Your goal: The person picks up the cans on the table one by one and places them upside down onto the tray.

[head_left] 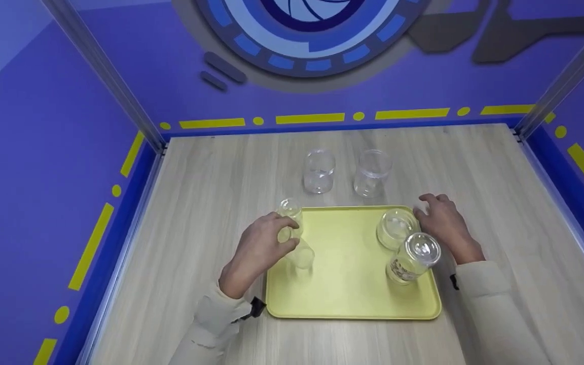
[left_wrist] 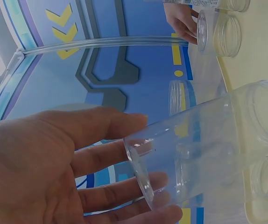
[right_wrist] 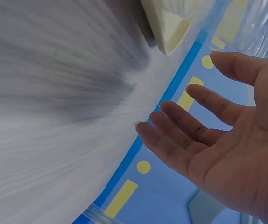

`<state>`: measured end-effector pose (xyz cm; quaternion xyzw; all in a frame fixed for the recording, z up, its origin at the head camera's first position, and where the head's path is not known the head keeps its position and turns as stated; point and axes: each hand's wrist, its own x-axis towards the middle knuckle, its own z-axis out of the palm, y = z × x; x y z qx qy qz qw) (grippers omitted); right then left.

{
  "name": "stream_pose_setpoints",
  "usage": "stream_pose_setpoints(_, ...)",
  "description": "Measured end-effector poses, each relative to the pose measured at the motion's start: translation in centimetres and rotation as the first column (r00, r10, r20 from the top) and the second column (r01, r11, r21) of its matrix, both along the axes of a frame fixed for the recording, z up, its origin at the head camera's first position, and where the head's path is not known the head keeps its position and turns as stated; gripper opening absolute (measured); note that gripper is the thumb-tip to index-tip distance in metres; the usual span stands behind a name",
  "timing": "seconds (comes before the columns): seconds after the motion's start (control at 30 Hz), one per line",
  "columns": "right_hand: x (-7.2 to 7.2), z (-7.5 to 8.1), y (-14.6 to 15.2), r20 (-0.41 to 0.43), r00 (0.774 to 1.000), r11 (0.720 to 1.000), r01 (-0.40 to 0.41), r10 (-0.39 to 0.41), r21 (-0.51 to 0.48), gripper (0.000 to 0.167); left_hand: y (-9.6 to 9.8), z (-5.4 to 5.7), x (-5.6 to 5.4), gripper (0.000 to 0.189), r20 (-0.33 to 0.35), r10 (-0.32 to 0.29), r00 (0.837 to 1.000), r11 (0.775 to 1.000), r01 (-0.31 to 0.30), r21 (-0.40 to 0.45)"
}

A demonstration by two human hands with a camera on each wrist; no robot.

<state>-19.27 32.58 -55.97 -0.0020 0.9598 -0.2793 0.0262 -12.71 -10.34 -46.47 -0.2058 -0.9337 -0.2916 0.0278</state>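
Note:
My left hand (head_left: 264, 241) is over the left side of the yellow tray (head_left: 348, 299). Its thumb and fingers hold a clear jar (left_wrist: 194, 144) by one end; the jar tilts, with its far end down at the tray. Just beyond that hand, a second clear jar (head_left: 290, 209) stands at the tray's back left corner, partly hidden. My right hand (head_left: 444, 220), palm bare and fingers loosely bent in the right wrist view, hovers by the tray's right edge. Nearest to it are a short clear jar (head_left: 396, 229) and a printed glass jar (head_left: 413, 257), bottom up, both on the tray.
Behind the tray, two more clear jars, a left one (head_left: 319, 172) and a right one (head_left: 372, 173), stand on the wooden table (head_left: 211, 187). Blue panels (head_left: 135, 66) with yellow marks enclose the table at the back and both sides.

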Motion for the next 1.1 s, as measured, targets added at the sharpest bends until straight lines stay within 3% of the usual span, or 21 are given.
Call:
stream_pose_setpoints(0.4,-0.3,-1.0,0.1,-0.022,0.999,0.998,-0.047,0.047,0.037,0.044,0.2,0.0,0.0,0.023,-0.005,-0.015,1.000,0.997,0.015,-0.078)
stream_pose_setpoints(0.87,-0.1,-2.1,0.7,0.046,0.997,0.995,-0.070,0.067,0.071,0.043,0.7,-0.1,0.2,0.024,-0.007,0.015,1.000,0.989,-0.016,-0.149)
stream_pose_setpoints(1.1,-0.2,-2.3,1.0,0.029,0.995,0.988,-0.103,0.100,0.113,0.040,0.7,-0.2,0.2,0.024,-0.014,0.006,1.000,0.984,-0.008,-0.178)
